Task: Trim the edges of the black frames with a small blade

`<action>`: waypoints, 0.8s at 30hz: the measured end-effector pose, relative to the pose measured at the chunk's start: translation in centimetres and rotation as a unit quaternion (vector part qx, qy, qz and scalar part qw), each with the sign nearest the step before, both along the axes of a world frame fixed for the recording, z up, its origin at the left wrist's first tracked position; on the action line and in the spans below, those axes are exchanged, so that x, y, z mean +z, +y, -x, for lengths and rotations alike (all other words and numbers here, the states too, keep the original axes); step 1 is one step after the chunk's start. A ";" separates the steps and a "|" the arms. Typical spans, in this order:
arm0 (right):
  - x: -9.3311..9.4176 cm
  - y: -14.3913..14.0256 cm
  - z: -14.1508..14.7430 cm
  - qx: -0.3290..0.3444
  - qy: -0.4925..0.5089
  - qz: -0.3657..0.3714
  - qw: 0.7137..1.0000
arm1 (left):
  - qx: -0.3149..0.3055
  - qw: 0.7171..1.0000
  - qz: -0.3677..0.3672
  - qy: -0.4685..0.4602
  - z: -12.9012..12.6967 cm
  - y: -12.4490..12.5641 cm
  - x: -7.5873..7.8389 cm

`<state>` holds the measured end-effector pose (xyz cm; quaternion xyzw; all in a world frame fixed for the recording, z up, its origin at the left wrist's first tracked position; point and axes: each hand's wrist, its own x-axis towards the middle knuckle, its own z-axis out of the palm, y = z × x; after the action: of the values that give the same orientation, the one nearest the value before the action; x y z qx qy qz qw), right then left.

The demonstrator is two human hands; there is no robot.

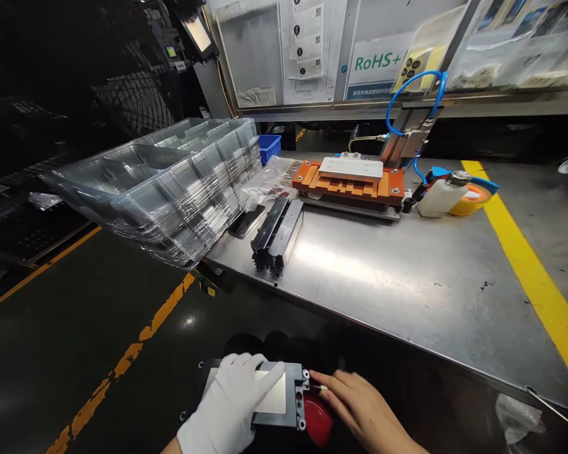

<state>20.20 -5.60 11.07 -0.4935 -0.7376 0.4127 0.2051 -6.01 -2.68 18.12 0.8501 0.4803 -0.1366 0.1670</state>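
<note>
My left hand (234,397), in a white glove, grips a dark grey flat plastic housing (291,388) with a pale cream panel on its face. The thumb lies across that panel. My right hand (355,403) is bare, with thumb and fingers pinched together at the housing's right end, beside its small metal-ringed holes. A short, thin thing shows between these fingertips, too small to name. Just under them is a glossy red rounded object (318,419), partly hidden. On the steel bench (360,265) above, two long black plastic parts (279,236) lie side by side.
Stacked clear plastic trays (170,183) overhang the bench's left end, near a phone-like dark slab (247,221). An orange fixture (350,183) with a blue air hose (414,75) stands behind. A white bottle (442,195) and yellow tape roll (471,198) sit right.
</note>
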 end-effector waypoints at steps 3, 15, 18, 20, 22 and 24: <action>0.9 -1.2 1.1 -0.035 0.110 0.237 0.965 | 0.023 0.999 -0.025 0.006 -0.1 -0.7 -1.4; 0.5 -1.7 2.9 -0.062 0.140 0.305 0.940 | 0.017 0.993 -0.120 -0.006 0.2 -1.2 -2.8; 0.2 -1.7 2.9 -0.044 0.145 0.306 0.940 | 0.013 0.991 -0.131 -0.009 0.1 -1.0 -2.5; 0.1 -1.7 2.6 -0.059 0.169 0.313 0.933 | 0.014 0.989 -0.145 -0.016 0.1 -1.0 -2.5; 0.2 -1.8 2.0 -0.080 0.196 0.323 0.923 | 0.016 0.985 -0.169 -0.031 0.2 -1.0 -2.5; 0.3 -2.0 1.4 -0.097 0.212 0.315 0.920 | 0.036 0.978 -0.190 -0.074 0.3 -1.0 -2.6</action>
<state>18.81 -7.59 11.39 -0.5029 -0.4566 0.6970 0.2299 -6.33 -3.68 15.53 0.8565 0.5138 0.0265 0.0418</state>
